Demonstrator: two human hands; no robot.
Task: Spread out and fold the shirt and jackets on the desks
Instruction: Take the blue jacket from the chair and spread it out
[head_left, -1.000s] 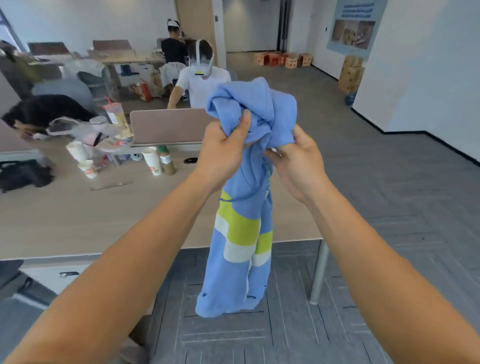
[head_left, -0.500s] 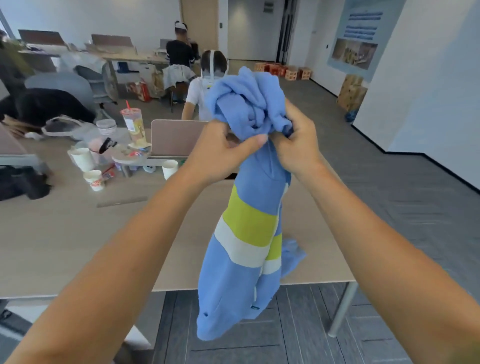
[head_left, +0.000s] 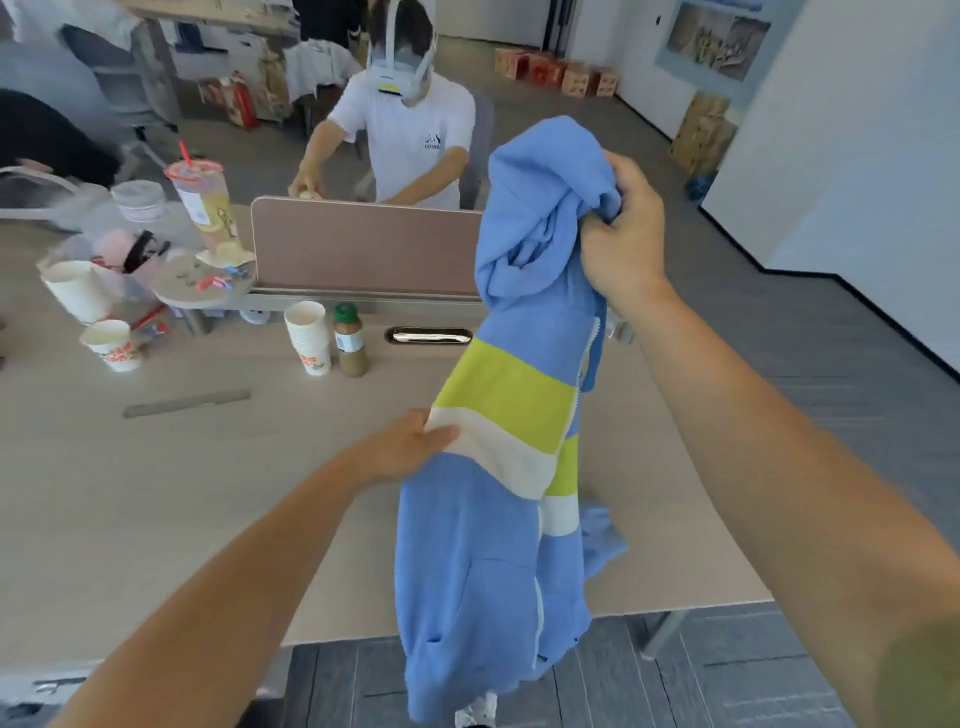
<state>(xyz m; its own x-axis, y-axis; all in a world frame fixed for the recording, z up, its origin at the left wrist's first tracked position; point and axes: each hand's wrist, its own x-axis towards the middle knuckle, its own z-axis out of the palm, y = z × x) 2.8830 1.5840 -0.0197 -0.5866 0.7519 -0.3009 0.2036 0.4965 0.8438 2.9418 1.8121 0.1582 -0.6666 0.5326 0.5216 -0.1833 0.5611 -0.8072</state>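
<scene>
1. The blue jacket (head_left: 498, 519), banded in green and white, hangs in the air above the near right part of the desk (head_left: 156, 493). Its hem drops below the desk's near edge.
2. The right hand (head_left: 623, 228) is up high, with its fingers curled tight round the bunched hood and collar. It bears most of the weight.
3. The left hand (head_left: 410, 447) is lower and pinches the jacket's left edge at the white band. The thumb lies on the front of the cloth, and the fingers are hidden behind it.
4. The step in hand looks like opening the jacket out so it can be laid flat.
5. To do it well, draw the left hand out to the left while the right one holds the top, so the front panel pulls taut rather than twisting.
6. The zip runs down the middle. Lay that side so the front faces one way and both sleeves fall free. One loose flap on the right is tucked behind and needs shaking out.
7. Lower it onto the bare wood to the near left, well short of the paper cups (head_left: 309, 338) and the small bottle (head_left: 349, 340) further back, which a swinging sleeve could knock over.
</scene>
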